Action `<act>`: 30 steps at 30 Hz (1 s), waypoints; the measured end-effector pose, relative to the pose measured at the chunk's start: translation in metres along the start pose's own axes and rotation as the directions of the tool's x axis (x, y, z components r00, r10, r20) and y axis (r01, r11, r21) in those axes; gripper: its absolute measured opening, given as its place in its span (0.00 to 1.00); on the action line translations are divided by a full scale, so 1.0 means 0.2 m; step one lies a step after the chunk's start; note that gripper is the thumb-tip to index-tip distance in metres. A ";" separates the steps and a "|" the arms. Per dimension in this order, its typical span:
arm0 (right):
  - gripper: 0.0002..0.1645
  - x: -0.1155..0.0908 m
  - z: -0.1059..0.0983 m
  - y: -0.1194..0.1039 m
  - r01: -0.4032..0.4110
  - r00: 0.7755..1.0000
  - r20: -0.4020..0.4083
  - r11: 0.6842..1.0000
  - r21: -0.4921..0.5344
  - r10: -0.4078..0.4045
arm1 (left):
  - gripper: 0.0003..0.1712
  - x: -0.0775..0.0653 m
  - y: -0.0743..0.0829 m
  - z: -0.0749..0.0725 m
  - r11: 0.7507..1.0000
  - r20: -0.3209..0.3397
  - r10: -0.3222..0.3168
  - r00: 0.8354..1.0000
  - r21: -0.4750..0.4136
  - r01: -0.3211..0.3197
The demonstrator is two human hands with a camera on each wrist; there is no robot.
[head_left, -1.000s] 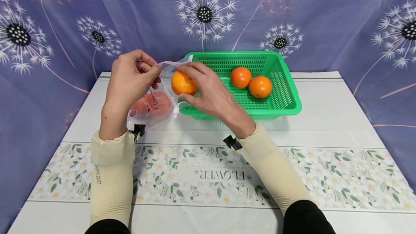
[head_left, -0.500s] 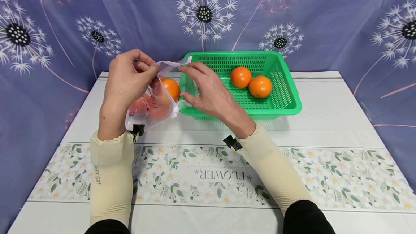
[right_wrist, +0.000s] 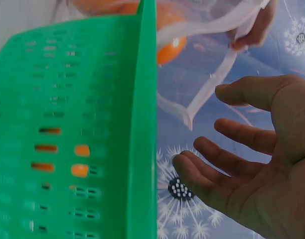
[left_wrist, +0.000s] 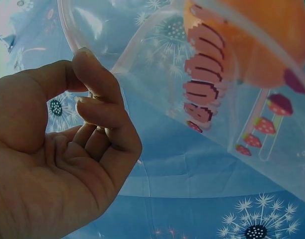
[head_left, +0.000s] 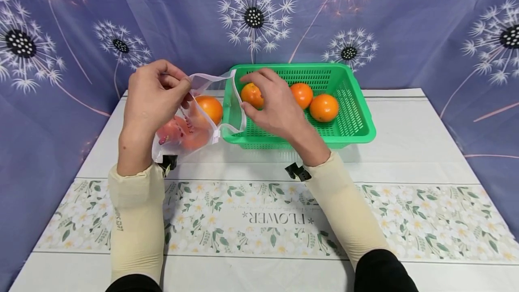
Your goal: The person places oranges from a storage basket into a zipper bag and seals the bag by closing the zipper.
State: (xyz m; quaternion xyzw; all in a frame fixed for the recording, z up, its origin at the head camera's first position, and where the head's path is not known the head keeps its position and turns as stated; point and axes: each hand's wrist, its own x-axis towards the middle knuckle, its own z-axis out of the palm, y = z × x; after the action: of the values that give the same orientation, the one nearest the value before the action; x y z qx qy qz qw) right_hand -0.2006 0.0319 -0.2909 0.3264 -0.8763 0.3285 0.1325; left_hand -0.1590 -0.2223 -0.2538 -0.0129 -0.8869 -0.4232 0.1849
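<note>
My left hand (head_left: 156, 96) pinches the rim of a clear zip bag (head_left: 204, 82) between thumb and index finger. Inside the bag lies an orange (head_left: 209, 110), with more round fruit showing pinkish through the printed film. The left wrist view shows strawberry prints on the bag (left_wrist: 264, 125). My right hand (head_left: 279, 107) holds nothing; its fingers are spread and loosely bent over the left part of a green basket (head_left: 362, 116). Close to its fingertips sits an orange (head_left: 252, 95) in the basket. Two more oranges, one (head_left: 301, 95) beside the other (head_left: 324, 107), lie further right.
The bag's mouth overlaps the basket's left rim. A white tablecloth (head_left: 405, 143) with a floral band (head_left: 279, 238) lies underneath. Behind the basket hangs a purple dandelion-print curtain (head_left: 182, 17).
My right hand let an orange go into the bag, then moved right over the basket. The bag's mouth now stands wider. My left hand shifted slightly left, still gripping the rim.
</note>
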 end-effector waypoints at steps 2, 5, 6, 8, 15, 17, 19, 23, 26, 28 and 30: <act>0.26 0.00 -0.02 0.02 -0.010 1.000 0.001 1.000 0.004 0.010 | 0.10 0.00 0.00 -0.01 1.000 -0.013 0.000 1.000 0.003 0.000; 0.26 0.00 -0.05 0.05 -0.032 0.999 0.003 0.999 -0.005 0.032 | 0.10 0.00 -0.01 -0.01 1.000 -0.028 0.007 1.000 0.001 -0.007; 0.26 0.00 -0.06 0.06 -0.044 0.999 0.003 0.999 -0.012 0.044 | 0.09 0.00 -0.01 -0.01 1.000 -0.032 0.008 0.999 -0.001 -0.008; 0.26 0.00 -0.08 0.08 -0.058 0.998 0.004 0.998 -0.023 0.059 | 0.09 0.00 -0.01 -0.02 1.000 -0.044 0.011 0.999 -0.008 -0.012; 0.26 0.00 -0.14 0.15 -0.097 0.995 0.029 0.993 -0.061 0.099 | 0.06 0.00 -0.01 -0.04 1.000 -0.086 -0.005 0.996 -0.030 0.003; 0.26 0.00 -0.15 0.16 -0.117 0.992 0.045 0.991 -0.066 0.120 | 0.05 0.01 -0.01 -0.04 0.999 -0.095 -0.011 0.995 -0.049 0.006; 0.26 0.00 -0.16 0.18 -0.128 0.989 0.064 0.989 -0.073 0.133 | 0.04 0.01 -0.02 -0.04 0.997 -0.111 -0.015 0.994 -0.071 0.007; 0.26 -0.01 -0.17 0.20 -0.141 0.985 0.089 0.986 -0.084 0.148 | 0.04 0.02 -0.02 -0.04 0.994 -0.132 -0.019 0.991 -0.110 0.004; 0.25 -0.01 -0.19 0.21 -0.153 0.983 0.089 0.985 -0.078 0.160 | 0.03 0.03 -0.02 -0.04 0.991 -0.138 -0.016 0.990 -0.131 -0.003; 0.25 -0.01 -0.19 0.22 -0.161 0.982 0.091 0.985 -0.070 0.167 | 0.03 0.03 -0.02 -0.04 0.988 -0.140 -0.011 0.990 -0.152 -0.010; 0.25 -0.01 -0.20 0.24 -0.166 0.980 0.098 0.984 -0.065 0.172 | 0.03 0.03 -0.02 -0.04 0.987 -0.144 -0.008 0.990 -0.163 -0.016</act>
State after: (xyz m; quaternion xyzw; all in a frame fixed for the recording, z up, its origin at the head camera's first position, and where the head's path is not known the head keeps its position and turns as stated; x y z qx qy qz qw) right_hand -0.2295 0.0859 -0.2852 0.2633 -0.9155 0.2966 0.0677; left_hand -0.1632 -0.2324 -0.2508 0.0010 -0.8335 -0.4940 0.2475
